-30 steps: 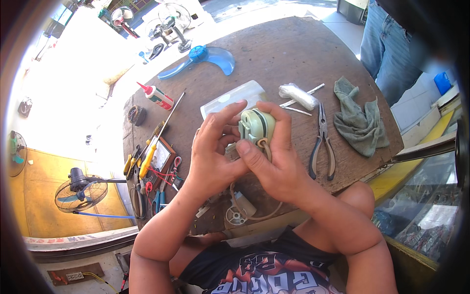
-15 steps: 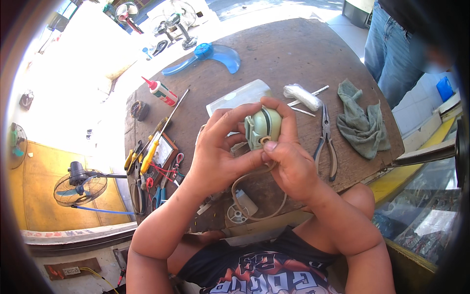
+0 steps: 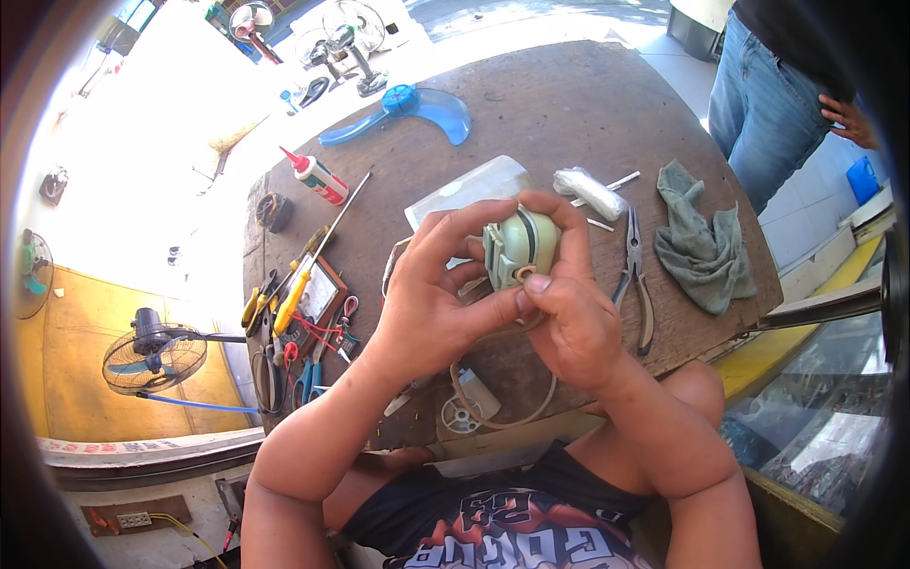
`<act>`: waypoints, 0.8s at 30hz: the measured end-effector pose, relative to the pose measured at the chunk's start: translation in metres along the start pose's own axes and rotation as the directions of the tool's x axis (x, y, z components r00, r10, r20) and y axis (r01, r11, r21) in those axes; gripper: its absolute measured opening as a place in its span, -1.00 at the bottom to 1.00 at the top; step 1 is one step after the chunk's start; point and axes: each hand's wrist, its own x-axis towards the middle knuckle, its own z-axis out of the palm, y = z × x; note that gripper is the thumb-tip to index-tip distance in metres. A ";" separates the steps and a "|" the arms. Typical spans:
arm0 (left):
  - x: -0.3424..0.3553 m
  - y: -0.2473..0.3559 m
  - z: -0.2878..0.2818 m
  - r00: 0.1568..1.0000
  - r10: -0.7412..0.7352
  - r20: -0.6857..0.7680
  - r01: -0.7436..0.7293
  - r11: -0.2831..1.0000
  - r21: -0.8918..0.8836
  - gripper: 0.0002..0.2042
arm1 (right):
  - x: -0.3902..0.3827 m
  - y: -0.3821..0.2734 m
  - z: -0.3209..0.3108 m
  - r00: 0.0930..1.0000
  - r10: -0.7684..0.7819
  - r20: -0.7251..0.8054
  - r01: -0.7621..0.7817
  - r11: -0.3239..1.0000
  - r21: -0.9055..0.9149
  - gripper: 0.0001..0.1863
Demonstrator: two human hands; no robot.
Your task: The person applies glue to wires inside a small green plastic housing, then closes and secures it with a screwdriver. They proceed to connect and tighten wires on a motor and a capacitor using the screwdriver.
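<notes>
Between both hands, above the near part of the table, is a pale green rounded motor housing [image 3: 533, 239] with a dark band across it. My left hand [image 3: 441, 284] grips its left side, fingers curled over the top and thumb below. Around the right side wraps my right hand [image 3: 576, 318], its thumb pressed beside a small tan ring [image 3: 524, 273] at the lower edge. A beige cord [image 3: 553, 389] loops down from below the hands to the table's near edge, by a grey cylindrical part with a round spoked end [image 3: 464, 413]. My palms hide part of the housing.
On the wooden table [image 3: 559, 104] lie a blue fan blade [image 3: 441, 112], a glue bottle [image 3: 320, 178], a yellow-handled screwdriver [image 3: 292, 302], long-nose pliers [image 3: 633, 275] and a grey-green cloth [image 3: 701, 242]. A person in jeans [image 3: 768, 114] stands at the far right.
The view has shifted slightly, and the hands with the housing appear a little further right. My grip looks the same. The standing person's hand now shows beside the jeans.
</notes>
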 end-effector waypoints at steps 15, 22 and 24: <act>-0.004 0.004 -0.004 0.993 0.117 0.014 -0.113 0.907 0.405 -0.23 | 0.002 0.009 0.001 0.990 -0.139 -0.040 0.097 0.846 -0.524 -0.31; 0.005 0.021 -0.012 0.916 0.305 0.262 -0.402 0.678 0.615 -0.21 | 0.004 0.007 0.002 0.995 -0.103 -0.014 0.084 0.872 -0.482 -0.29; 0.006 0.024 -0.013 0.947 0.240 0.214 -0.322 0.714 0.622 -0.25 | 0.004 0.005 0.003 0.998 -0.069 -0.006 0.062 0.936 -0.347 -0.27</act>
